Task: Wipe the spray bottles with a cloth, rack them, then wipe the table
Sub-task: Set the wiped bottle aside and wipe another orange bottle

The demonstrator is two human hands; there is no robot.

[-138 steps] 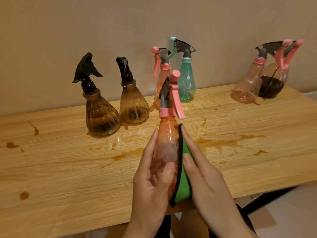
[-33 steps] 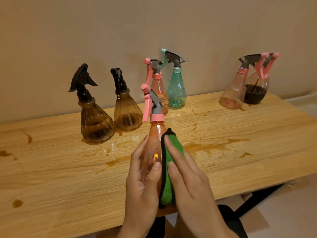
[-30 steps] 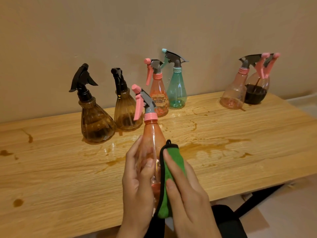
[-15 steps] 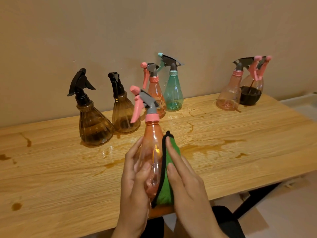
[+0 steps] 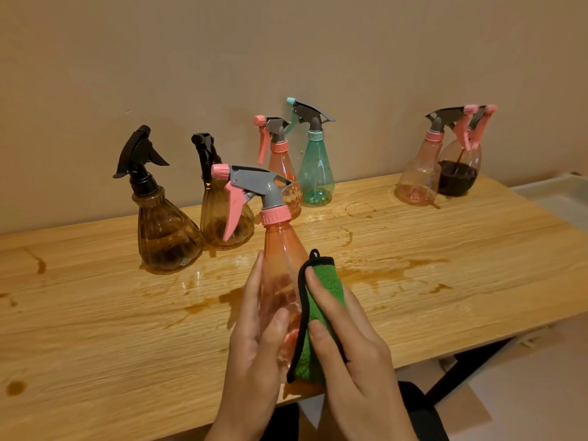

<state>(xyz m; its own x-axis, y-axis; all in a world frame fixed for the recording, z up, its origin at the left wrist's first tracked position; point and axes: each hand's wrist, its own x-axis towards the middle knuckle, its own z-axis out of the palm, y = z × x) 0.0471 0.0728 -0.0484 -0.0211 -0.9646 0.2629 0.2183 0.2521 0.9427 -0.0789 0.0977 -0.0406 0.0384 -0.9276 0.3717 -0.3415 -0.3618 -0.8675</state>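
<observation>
Two hands at 6 o'clock, left hand gripping pink spray bottle, right hand pressing green cloth on it, six bottles at 12 on stained surface.

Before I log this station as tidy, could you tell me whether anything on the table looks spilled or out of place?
Yes. Brown liquid is spilled across the wooden table: a long streak right of the held orange bottle, a wet patch in front of the two brown bottles, and drops near the left front edge.
</observation>
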